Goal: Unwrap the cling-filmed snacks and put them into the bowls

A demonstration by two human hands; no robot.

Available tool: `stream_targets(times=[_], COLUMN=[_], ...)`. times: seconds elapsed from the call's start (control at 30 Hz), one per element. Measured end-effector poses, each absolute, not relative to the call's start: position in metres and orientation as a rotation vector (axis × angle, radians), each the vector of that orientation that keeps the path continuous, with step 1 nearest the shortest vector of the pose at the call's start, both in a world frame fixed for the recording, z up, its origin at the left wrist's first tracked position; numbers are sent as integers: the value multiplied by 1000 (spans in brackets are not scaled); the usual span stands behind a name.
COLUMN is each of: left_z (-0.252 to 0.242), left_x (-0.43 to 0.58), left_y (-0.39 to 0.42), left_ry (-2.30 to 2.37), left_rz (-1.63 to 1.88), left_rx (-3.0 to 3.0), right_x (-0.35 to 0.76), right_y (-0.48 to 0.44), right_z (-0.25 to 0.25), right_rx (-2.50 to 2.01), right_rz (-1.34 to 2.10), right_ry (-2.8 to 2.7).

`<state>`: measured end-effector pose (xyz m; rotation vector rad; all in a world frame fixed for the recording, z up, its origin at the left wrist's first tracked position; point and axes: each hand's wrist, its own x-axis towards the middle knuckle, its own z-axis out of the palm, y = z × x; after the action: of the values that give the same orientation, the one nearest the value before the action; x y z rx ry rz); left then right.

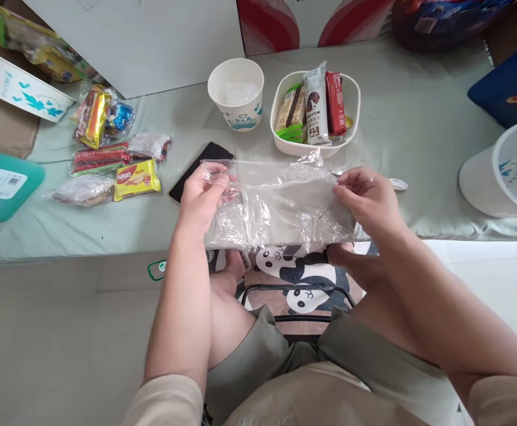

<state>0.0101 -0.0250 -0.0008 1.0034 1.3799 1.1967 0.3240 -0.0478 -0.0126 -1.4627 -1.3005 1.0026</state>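
A clear plastic bag [280,207] is stretched between my two hands above the front edge of the cloth-covered surface. My left hand [205,192] has its fingers closed on the bag's left end, some of them showing through the film. On the other side, my right hand [367,192] pinches the bag's upper right edge. Behind the bag stands an oval white tub [280,142] with packaged snacks upright in it, among them a white-wrapped bar [317,109] and a red packet [336,103]. A dark phone [196,163] lies partly behind my left hand.
A paper cup [244,115] with something whitish inside stands left of the tub. Loose snacks, including a yellow nabati packet [137,179], lie at left beside a teal container [5,186]. A white bucket [475,177] stands at right; a white box [160,47] is behind.
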Motion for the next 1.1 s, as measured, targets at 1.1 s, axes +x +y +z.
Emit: stream_targets(times=[1.1], left_z=[0], left_x=[12], left_y=[-21], left_ry=[1316], left_rz=[1418], left_rx=[938], right_x=[330], right_y=[-81], right_z=[6], right_rx=[-933], right_rz=[432], right_ry=[-1952])
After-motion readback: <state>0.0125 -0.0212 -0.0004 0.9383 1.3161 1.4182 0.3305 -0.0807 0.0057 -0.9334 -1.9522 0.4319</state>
